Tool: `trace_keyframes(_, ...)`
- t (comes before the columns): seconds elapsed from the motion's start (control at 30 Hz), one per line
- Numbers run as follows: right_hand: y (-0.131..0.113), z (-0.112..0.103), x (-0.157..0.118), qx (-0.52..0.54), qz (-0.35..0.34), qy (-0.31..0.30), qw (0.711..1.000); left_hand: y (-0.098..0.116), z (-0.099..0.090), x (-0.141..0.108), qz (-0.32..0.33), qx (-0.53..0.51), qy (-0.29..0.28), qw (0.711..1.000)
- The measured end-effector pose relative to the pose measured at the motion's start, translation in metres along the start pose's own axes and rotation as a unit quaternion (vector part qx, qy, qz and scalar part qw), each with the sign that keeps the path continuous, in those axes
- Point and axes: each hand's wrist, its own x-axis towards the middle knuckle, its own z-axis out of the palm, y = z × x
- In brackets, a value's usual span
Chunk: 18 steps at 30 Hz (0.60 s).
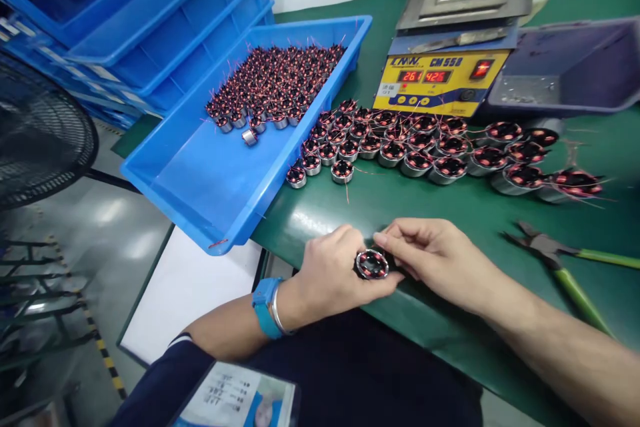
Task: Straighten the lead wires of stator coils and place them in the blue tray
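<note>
My left hand (333, 273), with a blue band and a silver bangle at the wrist, is closed around a round metal ring part (372, 265) with black and copper windings. My right hand (425, 250) is at the far side of that part, thumb and index finger pinched together at its upper right edge; what lies between the fingertips is too small to make out. Beyond both hands, rows of similar wound parts (395, 150) stand on the green table (320, 210), with thin copper wires sticking out.
A blue tray (200, 180) holds many wound parts at the left, near stacked blue bins (170, 20). Pliers with green handles (547, 250) lie at the right. A yellow device (437, 83) and a purple bin (575, 67) stand behind. A black fan (40, 133) is far left.
</note>
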Motion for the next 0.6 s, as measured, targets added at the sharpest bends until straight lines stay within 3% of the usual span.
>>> trace_keyframes(0.1, 0.001, -0.015, 0.002, 0.066, -0.008, 0.158, 0.985, 0.000, -0.001, 0.000, -0.031, 0.005, -0.024, 0.999)
trace_keyframes(0.17, -0.001, -0.027, 0.000, 0.098, -0.007, 0.222, 0.970, 0.000, -0.008, 0.003, -0.076, -0.021, -0.051, 0.996)
trace_keyframes(0.27, -0.006, -0.029, -0.008, 0.084, 0.045, 0.155, 0.983, -0.001, -0.020, 0.013, -0.167, -0.128, -0.103, 0.972)
trace_keyframes(0.37, -0.008, -0.014, -0.013, 0.083, 0.088, 0.065, 0.991, -0.004, -0.027, 0.028, -0.262, -0.250, -0.167, 0.917)
trace_keyframes(0.47, -0.004, 0.001, -0.012, 0.089, 0.065, 0.061, 0.992, -0.006, -0.024, 0.039, -0.299, -0.326, -0.206, 0.873)
trace_keyframes(0.6, 0.004, 0.006, -0.012, 0.089, -0.005, 0.085, 0.992, -0.007, -0.014, 0.044, -0.321, -0.378, -0.215, 0.842)
